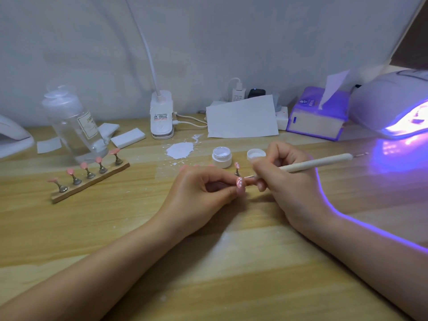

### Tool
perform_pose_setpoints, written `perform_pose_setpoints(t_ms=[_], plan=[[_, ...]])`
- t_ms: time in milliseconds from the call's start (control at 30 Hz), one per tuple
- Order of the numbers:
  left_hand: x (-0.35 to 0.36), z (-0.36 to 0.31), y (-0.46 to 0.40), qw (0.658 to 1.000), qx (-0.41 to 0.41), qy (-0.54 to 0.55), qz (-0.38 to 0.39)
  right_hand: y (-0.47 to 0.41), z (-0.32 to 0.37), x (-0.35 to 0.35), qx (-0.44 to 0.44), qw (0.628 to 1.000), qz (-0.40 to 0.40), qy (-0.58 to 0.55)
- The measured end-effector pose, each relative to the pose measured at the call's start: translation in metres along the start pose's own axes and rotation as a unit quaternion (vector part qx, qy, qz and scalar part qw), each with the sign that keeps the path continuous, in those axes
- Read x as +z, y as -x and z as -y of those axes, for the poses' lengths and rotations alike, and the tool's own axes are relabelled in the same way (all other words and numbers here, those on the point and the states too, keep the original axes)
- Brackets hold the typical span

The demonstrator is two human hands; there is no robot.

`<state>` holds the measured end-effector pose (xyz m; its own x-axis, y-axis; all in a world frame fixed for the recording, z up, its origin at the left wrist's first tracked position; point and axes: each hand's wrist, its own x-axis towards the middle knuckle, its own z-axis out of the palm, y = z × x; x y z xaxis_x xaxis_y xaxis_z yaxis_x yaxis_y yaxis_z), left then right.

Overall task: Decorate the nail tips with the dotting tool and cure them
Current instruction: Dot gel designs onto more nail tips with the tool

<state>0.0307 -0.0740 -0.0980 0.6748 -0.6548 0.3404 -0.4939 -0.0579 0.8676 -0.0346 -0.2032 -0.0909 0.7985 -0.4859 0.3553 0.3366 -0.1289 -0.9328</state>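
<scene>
While unheld, five racked nail tips (83, 165)

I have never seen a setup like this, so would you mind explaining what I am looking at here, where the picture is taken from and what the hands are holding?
There is no machine: this is one picture from a camera worn on a person's head, looking down at their two bare hands over a wooden table. The left hand pinches a pink nail tip that already carries white dots. The right hand grips a dotting tool like a pen, its fine end at that tip. Behind the hands stand an open jar of white gel, its lid and another dotted tip on a small stand. To the left, a wooden holder carries five plain pink tips. At the right edge a curing lamp glows violet. A clear bottle, a tissue box and a white sheet lie further back.
</scene>
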Motion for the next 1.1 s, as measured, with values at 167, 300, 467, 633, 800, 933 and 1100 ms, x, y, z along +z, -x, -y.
perform_pose_setpoints(t_ms=[167, 300, 467, 633, 800, 933, 1100], plan=[[0.001, -0.001, 0.003, 0.999, 0.023, 0.029, 0.005, -0.001, 0.002, 0.001, 0.011, 0.997, -0.071, -0.028], [0.001, -0.005, 0.005, 0.998, 0.045, 0.049, 0.002, 0.001, 0.005, 0.001, 0.011, 0.998, -0.056, -0.021], [0.000, -0.007, 0.006, 0.996, 0.015, 0.083, -0.035, 0.005, 0.006, 0.000, -0.045, 0.998, -0.028, 0.022], [-0.002, -0.008, 0.006, 0.994, 0.024, 0.096, -0.051, 0.008, 0.003, 0.002, -0.095, 0.988, 0.078, 0.092], [-0.002, -0.009, 0.006, 0.994, 0.021, 0.094, -0.050, 0.008, 0.002, 0.002, -0.109, 0.985, 0.084, 0.101], [-0.002, -0.009, 0.006, 0.995, 0.021, 0.081, -0.056, 0.008, 0.003, 0.002, -0.113, 0.984, 0.081, 0.114], [-0.002, -0.011, 0.008, 0.995, 0.036, 0.062, -0.069, 0.007, 0.004, 0.004, -0.104, 0.987, 0.061, 0.107]])
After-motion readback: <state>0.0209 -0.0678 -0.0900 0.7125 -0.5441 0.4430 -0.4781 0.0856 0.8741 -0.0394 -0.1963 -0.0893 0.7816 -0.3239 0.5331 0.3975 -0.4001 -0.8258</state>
